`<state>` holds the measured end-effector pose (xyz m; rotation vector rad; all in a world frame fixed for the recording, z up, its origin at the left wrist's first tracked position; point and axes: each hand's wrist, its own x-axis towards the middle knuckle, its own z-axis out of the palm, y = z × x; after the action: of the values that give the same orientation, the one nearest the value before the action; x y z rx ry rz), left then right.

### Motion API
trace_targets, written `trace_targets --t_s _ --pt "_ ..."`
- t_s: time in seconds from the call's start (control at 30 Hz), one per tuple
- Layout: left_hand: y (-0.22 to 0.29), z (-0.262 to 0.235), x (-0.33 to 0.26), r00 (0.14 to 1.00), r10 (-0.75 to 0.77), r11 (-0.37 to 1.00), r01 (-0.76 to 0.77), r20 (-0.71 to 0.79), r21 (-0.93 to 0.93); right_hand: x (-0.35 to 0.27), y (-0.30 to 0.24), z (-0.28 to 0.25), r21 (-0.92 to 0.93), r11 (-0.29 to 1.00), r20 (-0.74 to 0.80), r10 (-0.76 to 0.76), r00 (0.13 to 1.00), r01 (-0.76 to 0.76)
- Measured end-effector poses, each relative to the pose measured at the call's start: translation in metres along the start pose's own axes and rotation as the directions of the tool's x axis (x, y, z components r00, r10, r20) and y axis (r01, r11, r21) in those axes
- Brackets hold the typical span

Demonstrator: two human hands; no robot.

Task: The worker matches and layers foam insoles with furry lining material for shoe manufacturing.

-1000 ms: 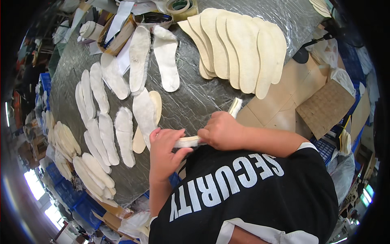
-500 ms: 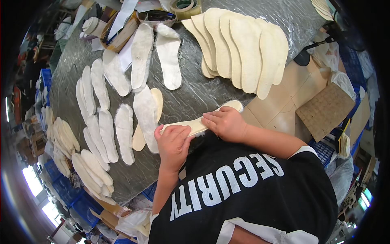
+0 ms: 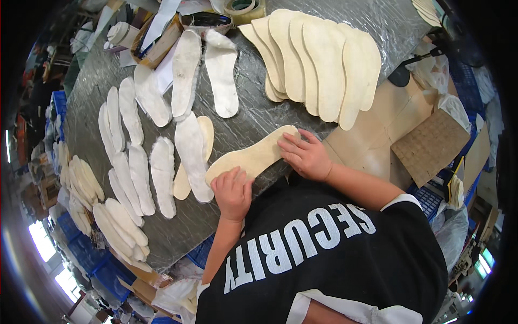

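A cream insole (image 3: 256, 153) lies slantwise at the table's near edge, its broad end to the left and its narrow end to the right. My left hand (image 3: 232, 194) holds the near side of the broad end, fingertips resting on top. At the narrow end, my right hand (image 3: 305, 155) has its fingers around the corner and near edge. Whether something lies beneath this insole is hidden. Just left of it, a white fleecy insole (image 3: 191, 154) partly covers another cream insole (image 3: 182, 183).
Overlapping cream insoles (image 3: 324, 65) are fanned out at the far right. Several white fleecy insoles (image 3: 163, 175) spread over the left of the plastic-covered table (image 3: 243, 127). A box of tools (image 3: 156, 46) and tape rolls (image 3: 240, 6) stand at the back. Cardboard (image 3: 372, 146) lies on the right.
The cream insole has turned its broad face up, its narrow end shifting left and away from me. My right hand has slid outward to that end; my left fingers have moved to the near edge.
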<state>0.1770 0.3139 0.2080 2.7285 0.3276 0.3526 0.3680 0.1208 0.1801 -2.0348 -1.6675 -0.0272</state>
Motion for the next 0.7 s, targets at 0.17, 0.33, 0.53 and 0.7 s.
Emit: trace_targets --t_s 0.17,0.33,0.53,0.7 --pt "0.01 0.017 0.036 0.99 -0.07 0.996 0.063 0.12 0.066 0.049 -0.018 0.004 0.036 0.988 0.048 0.145 0.988 -0.147" --pt "0.007 0.038 0.039 0.915 -0.103 0.982 0.031 0.389 0.186 0.061 -0.015 0.036 -0.084 0.965 0.392 0.262 0.882 -0.249" --pt "0.001 0.04 0.035 0.932 -0.1 0.99 0.06 0.348 0.125 0.072 -0.015 0.03 -0.009 0.971 0.41 0.221 0.885 -0.238" --pt "-0.002 0.033 0.038 0.978 -0.032 0.996 0.014 0.208 0.091 0.069 -0.01 0.037 0.144 0.961 0.331 0.179 0.927 -0.237"
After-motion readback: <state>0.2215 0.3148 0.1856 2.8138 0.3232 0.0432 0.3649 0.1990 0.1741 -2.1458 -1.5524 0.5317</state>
